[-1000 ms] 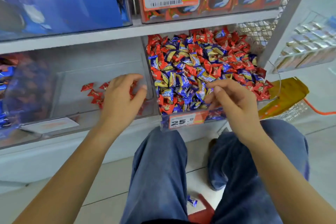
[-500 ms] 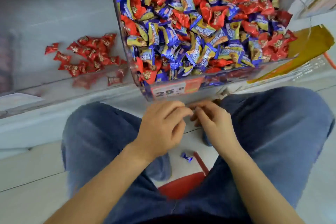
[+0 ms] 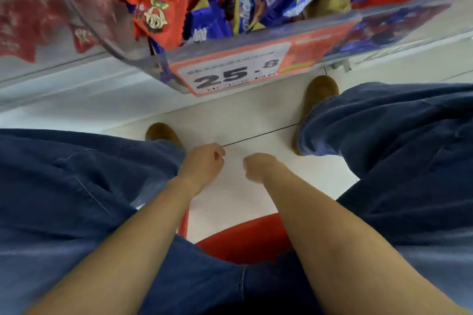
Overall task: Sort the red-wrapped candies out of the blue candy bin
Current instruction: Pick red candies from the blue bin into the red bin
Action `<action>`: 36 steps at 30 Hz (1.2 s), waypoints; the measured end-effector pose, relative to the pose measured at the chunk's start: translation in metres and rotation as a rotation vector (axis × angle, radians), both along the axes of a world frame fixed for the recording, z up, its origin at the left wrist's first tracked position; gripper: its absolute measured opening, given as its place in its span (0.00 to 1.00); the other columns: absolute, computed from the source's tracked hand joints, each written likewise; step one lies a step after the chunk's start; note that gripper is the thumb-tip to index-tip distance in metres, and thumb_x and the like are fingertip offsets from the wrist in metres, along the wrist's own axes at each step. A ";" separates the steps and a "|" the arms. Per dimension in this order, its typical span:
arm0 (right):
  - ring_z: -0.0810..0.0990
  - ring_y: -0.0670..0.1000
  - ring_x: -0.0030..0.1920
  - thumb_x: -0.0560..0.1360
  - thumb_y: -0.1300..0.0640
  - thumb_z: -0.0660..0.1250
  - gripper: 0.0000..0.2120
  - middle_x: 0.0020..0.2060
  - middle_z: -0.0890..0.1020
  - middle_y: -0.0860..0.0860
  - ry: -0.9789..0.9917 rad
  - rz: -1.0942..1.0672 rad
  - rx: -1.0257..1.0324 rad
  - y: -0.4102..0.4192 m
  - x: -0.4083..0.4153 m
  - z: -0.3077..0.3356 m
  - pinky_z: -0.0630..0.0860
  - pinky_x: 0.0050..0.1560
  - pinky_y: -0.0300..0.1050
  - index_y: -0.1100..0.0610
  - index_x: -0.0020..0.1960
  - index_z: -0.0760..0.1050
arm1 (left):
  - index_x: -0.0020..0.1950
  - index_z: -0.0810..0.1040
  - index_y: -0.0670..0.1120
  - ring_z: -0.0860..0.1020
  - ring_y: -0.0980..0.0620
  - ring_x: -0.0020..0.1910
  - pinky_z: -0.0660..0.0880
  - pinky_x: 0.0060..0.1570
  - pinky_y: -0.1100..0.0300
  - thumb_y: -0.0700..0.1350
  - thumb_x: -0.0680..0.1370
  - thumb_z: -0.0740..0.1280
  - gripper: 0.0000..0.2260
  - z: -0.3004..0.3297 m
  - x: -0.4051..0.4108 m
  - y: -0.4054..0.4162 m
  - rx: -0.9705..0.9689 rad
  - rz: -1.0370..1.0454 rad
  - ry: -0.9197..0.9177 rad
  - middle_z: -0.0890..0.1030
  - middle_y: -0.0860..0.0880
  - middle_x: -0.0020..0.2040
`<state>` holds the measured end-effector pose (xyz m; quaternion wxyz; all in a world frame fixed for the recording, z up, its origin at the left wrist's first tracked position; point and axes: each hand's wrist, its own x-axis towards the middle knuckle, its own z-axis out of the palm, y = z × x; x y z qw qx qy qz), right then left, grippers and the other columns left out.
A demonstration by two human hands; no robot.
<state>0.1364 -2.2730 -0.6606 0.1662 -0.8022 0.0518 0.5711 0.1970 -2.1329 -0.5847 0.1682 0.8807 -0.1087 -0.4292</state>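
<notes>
Both bare forearms reach down between the spread knees. The left hand (image 3: pixel 203 164) is curled, its fingertips (image 3: pixel 219 154) bunched together with the thumb pressed against them. The right hand (image 3: pixel 258 167) is folded into a loose fist just beside the left fingertips, a small gap between them, not touching

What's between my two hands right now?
Only bare pale floor tile shows between the left hand and right hand in the head view.

Open floor (image 3: pixel 245 120) is lying below the candy bin (image 3: pixel 256 41); denim-clad knees (image 3: pixel 384 135) are hemming it on both sides.
</notes>
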 end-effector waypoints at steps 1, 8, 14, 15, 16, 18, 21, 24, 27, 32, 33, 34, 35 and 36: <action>0.76 0.58 0.57 0.74 0.61 0.59 0.18 0.58 0.77 0.54 0.006 0.087 -0.020 -0.003 -0.007 -0.009 0.75 0.57 0.56 0.54 0.62 0.74 | 0.59 0.78 0.45 0.77 0.45 0.54 0.69 0.48 0.63 0.40 0.80 0.59 0.12 -0.003 0.001 0.005 0.031 -0.009 0.037 0.80 0.45 0.55; 0.57 0.56 0.74 0.80 0.55 0.55 0.21 0.74 0.62 0.53 0.077 0.521 -0.164 -0.029 -0.046 -0.039 0.48 0.73 0.52 0.51 0.73 0.63 | 0.46 0.76 0.47 0.76 0.47 0.45 0.73 0.47 0.55 0.38 0.79 0.60 0.07 -0.005 0.002 0.015 0.052 0.056 0.084 0.78 0.46 0.44; 0.56 0.58 0.74 0.80 0.46 0.57 0.25 0.74 0.60 0.53 0.133 0.698 -0.182 -0.025 -0.044 -0.052 0.45 0.73 0.60 0.46 0.76 0.57 | 0.54 0.79 0.40 0.78 0.44 0.49 0.76 0.50 0.53 0.40 0.80 0.59 0.10 0.001 0.000 0.014 0.065 0.171 0.100 0.81 0.45 0.49; 0.57 0.58 0.74 0.80 0.46 0.57 0.26 0.74 0.60 0.53 0.118 0.694 -0.193 -0.025 -0.043 -0.055 0.46 0.73 0.60 0.48 0.76 0.56 | 0.55 0.79 0.41 0.78 0.45 0.49 0.75 0.51 0.54 0.40 0.80 0.59 0.10 0.001 0.000 0.014 0.073 0.189 0.105 0.81 0.45 0.49; 0.57 0.57 0.74 0.80 0.47 0.57 0.27 0.74 0.60 0.53 0.103 0.676 -0.203 -0.025 -0.043 -0.057 0.46 0.74 0.60 0.49 0.76 0.56 | 0.55 0.79 0.41 0.78 0.46 0.51 0.75 0.52 0.55 0.40 0.80 0.59 0.10 0.002 -0.001 0.013 0.059 0.220 0.121 0.81 0.46 0.51; 0.57 0.56 0.74 0.80 0.50 0.56 0.26 0.75 0.59 0.54 0.059 0.631 -0.216 -0.025 -0.042 -0.061 0.46 0.74 0.61 0.52 0.76 0.57 | 0.59 0.76 0.39 0.75 0.47 0.58 0.71 0.57 0.58 0.36 0.80 0.58 0.11 0.011 -0.002 0.006 0.051 0.255 0.206 0.78 0.44 0.58; 0.63 0.56 0.70 0.79 0.57 0.57 0.22 0.72 0.63 0.56 -0.067 0.502 -0.202 -0.028 -0.036 -0.054 0.52 0.72 0.57 0.56 0.73 0.62 | 0.61 0.73 0.36 0.73 0.51 0.58 0.69 0.59 0.63 0.33 0.79 0.56 0.13 0.013 -0.002 0.007 0.140 0.169 0.300 0.76 0.48 0.56; 0.72 0.57 0.60 0.76 0.60 0.59 0.18 0.63 0.70 0.57 -0.272 0.275 -0.117 -0.027 -0.026 -0.040 0.65 0.61 0.49 0.56 0.66 0.68 | 0.59 0.79 0.42 0.74 0.57 0.44 0.69 0.46 0.66 0.42 0.81 0.59 0.12 0.003 0.001 0.010 0.092 0.250 0.117 0.76 0.54 0.45; 0.76 0.58 0.50 0.77 0.58 0.58 0.13 0.56 0.72 0.56 -0.409 -0.045 -0.016 -0.021 -0.010 -0.015 0.70 0.50 0.48 0.55 0.61 0.71 | 0.60 0.77 0.40 0.76 0.45 0.55 0.73 0.56 0.56 0.40 0.81 0.59 0.12 0.003 0.002 0.003 0.019 0.319 0.172 0.79 0.44 0.56; 0.77 0.59 0.49 0.78 0.57 0.58 0.11 0.52 0.75 0.55 -0.517 -0.264 0.183 -0.007 0.027 0.059 0.74 0.49 0.50 0.53 0.60 0.71 | 0.69 0.70 0.49 0.73 0.47 0.62 0.70 0.59 0.58 0.38 0.79 0.62 0.19 0.026 0.016 -0.020 -0.194 0.414 0.166 0.73 0.47 0.66; 0.77 0.59 0.50 0.78 0.58 0.58 0.12 0.52 0.77 0.56 -0.544 -0.279 0.192 -0.005 0.032 0.079 0.74 0.49 0.50 0.54 0.61 0.70 | 0.69 0.71 0.50 0.74 0.48 0.61 0.70 0.58 0.59 0.37 0.78 0.62 0.20 0.035 0.018 -0.023 -0.237 0.386 0.151 0.73 0.48 0.65; 0.78 0.60 0.51 0.77 0.58 0.59 0.15 0.52 0.78 0.57 -0.570 -0.298 0.191 -0.005 0.035 0.098 0.73 0.48 0.49 0.55 0.63 0.68 | 0.68 0.72 0.49 0.75 0.49 0.60 0.71 0.57 0.60 0.36 0.78 0.62 0.19 0.048 0.020 -0.028 -0.270 0.344 0.126 0.75 0.48 0.63; 0.78 0.60 0.51 0.76 0.58 0.60 0.16 0.52 0.79 0.58 -0.605 -0.326 0.180 -0.006 0.034 0.119 0.73 0.47 0.49 0.56 0.64 0.67 | 0.66 0.73 0.48 0.76 0.49 0.59 0.72 0.56 0.60 0.37 0.78 0.62 0.17 0.062 0.021 -0.031 -0.293 0.302 0.094 0.77 0.48 0.61; 0.78 0.61 0.51 0.76 0.58 0.61 0.17 0.51 0.80 0.58 -0.640 -0.369 0.168 -0.009 0.032 0.140 0.72 0.46 0.49 0.57 0.64 0.66 | 0.64 0.75 0.47 0.77 0.49 0.58 0.73 0.56 0.60 0.38 0.77 0.63 0.16 0.077 0.021 -0.034 -0.319 0.272 0.060 0.79 0.48 0.59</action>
